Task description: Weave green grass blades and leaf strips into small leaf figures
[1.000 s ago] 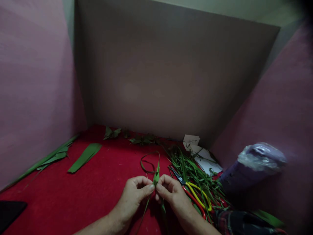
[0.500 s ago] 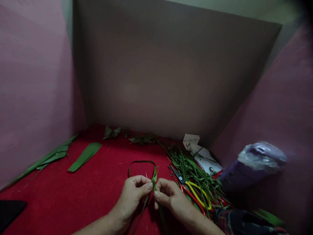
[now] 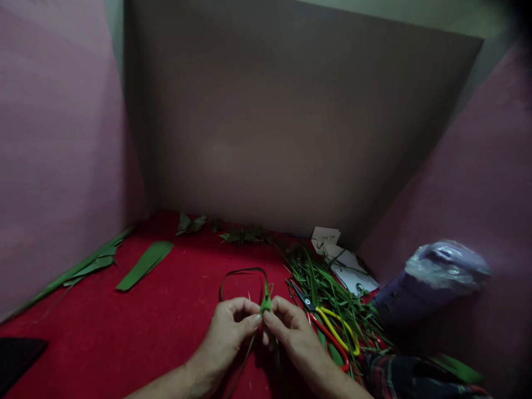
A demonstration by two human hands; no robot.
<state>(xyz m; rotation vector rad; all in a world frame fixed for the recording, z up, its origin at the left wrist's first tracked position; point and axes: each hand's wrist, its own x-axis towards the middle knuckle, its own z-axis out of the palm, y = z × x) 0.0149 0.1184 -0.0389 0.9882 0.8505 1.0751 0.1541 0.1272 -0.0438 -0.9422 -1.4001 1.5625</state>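
My left hand [image 3: 226, 335] and my right hand [image 3: 291, 335] meet low in the middle, over a red cloth [image 3: 166, 316]. Both pinch the same green leaf strip [image 3: 265, 302] between thumb and forefinger. A thin dark part of the strip curls up and away from my fingers in a loop [image 3: 243, 274], which leans to the left. The strip's long ends trail down between my wrists.
Yellow-and-red-handled scissors [image 3: 328, 327] lie just right of my right hand on a pile of thin green leaves [image 3: 328, 293]. White paper cards [image 3: 338, 255] sit behind them. A purple wrapped object [image 3: 432, 282] is at right. Wide leaf pieces [image 3: 143, 266] lie at left. Cardboard walls enclose the area.
The looped end of the strip has swung from above my fingers out to the left and grown wider. My hands stay pinched together in the same place.
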